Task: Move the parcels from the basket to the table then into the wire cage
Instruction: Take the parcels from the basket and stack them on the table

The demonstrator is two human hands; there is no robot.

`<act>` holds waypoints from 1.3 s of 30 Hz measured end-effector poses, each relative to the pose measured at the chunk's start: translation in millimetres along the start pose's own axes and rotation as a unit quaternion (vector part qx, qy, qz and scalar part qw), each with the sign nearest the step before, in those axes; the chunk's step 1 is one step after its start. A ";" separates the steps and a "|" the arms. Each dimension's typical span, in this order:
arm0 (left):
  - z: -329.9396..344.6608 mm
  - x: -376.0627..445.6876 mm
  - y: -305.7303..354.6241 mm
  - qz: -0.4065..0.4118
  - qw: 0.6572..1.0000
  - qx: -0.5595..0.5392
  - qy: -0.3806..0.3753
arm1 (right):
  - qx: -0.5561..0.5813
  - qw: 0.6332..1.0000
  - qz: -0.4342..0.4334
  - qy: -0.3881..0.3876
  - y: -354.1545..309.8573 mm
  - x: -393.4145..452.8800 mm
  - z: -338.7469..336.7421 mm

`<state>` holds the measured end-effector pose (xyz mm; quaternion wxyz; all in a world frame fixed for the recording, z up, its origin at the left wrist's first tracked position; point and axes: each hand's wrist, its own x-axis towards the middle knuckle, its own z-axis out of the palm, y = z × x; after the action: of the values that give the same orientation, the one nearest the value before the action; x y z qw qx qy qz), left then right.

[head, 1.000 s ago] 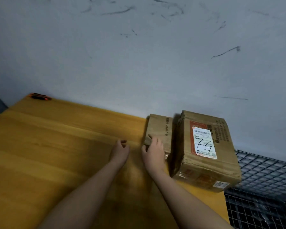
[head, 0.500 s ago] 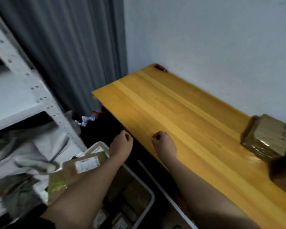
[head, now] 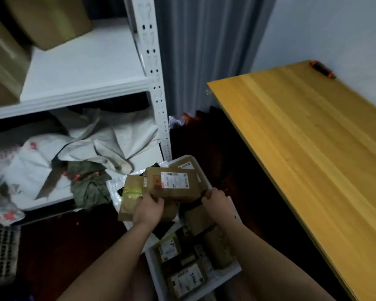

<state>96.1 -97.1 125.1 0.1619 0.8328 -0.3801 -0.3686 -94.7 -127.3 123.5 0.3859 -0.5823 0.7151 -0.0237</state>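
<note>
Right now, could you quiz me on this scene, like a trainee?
1. True or false: both hands grip the labelled cardboard parcel.
2. The parcel is above: A) the white basket B) the wooden table C) the shelf.
3. What lies at the table's far corner?

Key: 1 true: left hand and right hand hold its near corners. 2 A. 3 a small dark object with orange ends.

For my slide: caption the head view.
Both hands, left and right, grip a labelled cardboard parcel over the basket.
</note>
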 end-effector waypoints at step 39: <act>-35.6 -24.2 47.9 0.003 0.946 -0.325 0.021 | 0.329 0.921 0.104 0.181 -12.0 -8.4 -44.9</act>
<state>87.2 -110.9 187.4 0.4324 0.7413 -0.2388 -0.4544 -110.7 -142.6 165.2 0.4200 -0.3309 0.7811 -0.3226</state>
